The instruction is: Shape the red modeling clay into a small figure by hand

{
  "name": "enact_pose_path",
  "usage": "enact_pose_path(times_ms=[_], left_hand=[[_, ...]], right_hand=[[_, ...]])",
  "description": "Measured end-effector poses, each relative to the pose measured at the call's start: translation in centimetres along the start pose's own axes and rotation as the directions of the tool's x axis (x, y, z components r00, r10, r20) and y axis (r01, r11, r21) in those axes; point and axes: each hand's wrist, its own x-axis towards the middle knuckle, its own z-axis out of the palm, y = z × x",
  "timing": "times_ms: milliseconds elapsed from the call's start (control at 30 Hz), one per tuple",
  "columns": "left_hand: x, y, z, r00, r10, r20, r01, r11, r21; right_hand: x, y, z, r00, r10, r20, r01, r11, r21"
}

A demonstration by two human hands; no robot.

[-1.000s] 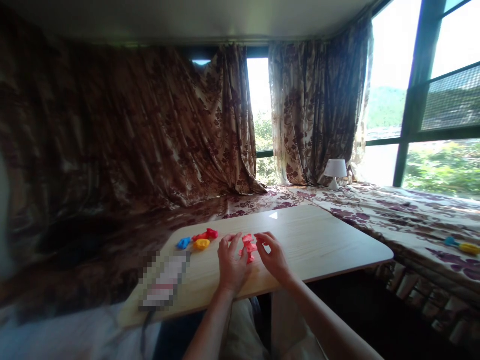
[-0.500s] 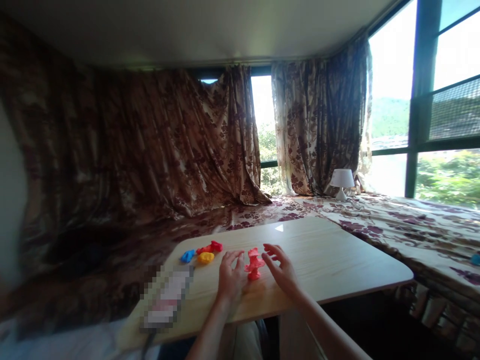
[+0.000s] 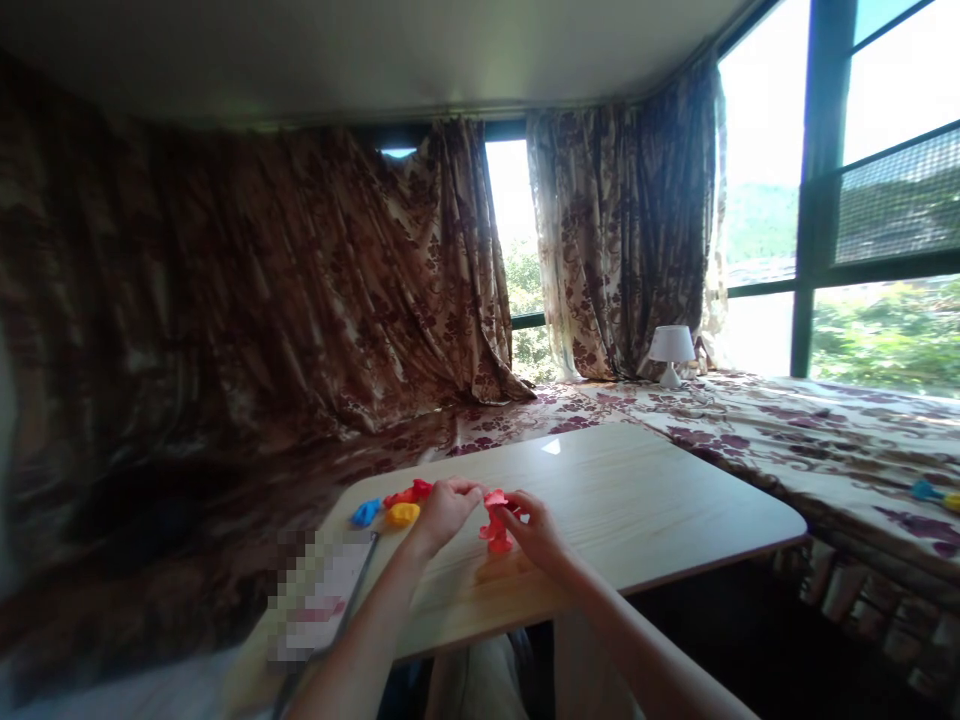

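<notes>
A pinkish-red figure, lumpy like modelling clay, stands upright on the table in front of me. My right hand has its thumb and fingers closed on the upper right of the figure. Just left of the figure's top, my left hand is closed in a pinch; what its fingertips hold, if anything, is too small to make out. Beyond and left of that hand lie a red lump, a yellow lump and a blue lump of similar material.
The pale wood-topped table has rounded corners. A blurred-out flat object lies at its left side. Behind are a flower-patterned cover, a small white lamp and patterned curtains.
My hands were apart on both sides of the figure with fingers spread. My right hand has closed on the figure, and my left has drawn into a pinch near its top.
</notes>
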Motion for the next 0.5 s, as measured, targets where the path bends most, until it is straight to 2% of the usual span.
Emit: enact_pose_path(times_ms=[333, 500], left_hand=[[0.34, 0.84, -0.26, 0.986, -0.070, 0.150, 0.072, 0.997, -0.012], [0.30, 1.01, -0.18, 0.995, -0.013, 0.096, 0.003, 0.995, 0.101]], right_hand=[[-0.16, 0.26, 0.13, 1.000, -0.029, 0.002, 0.029, 0.999, -0.044], [-0.21, 0.06, 0.05, 0.999, -0.036, 0.012, 0.037, 0.997, -0.067]])
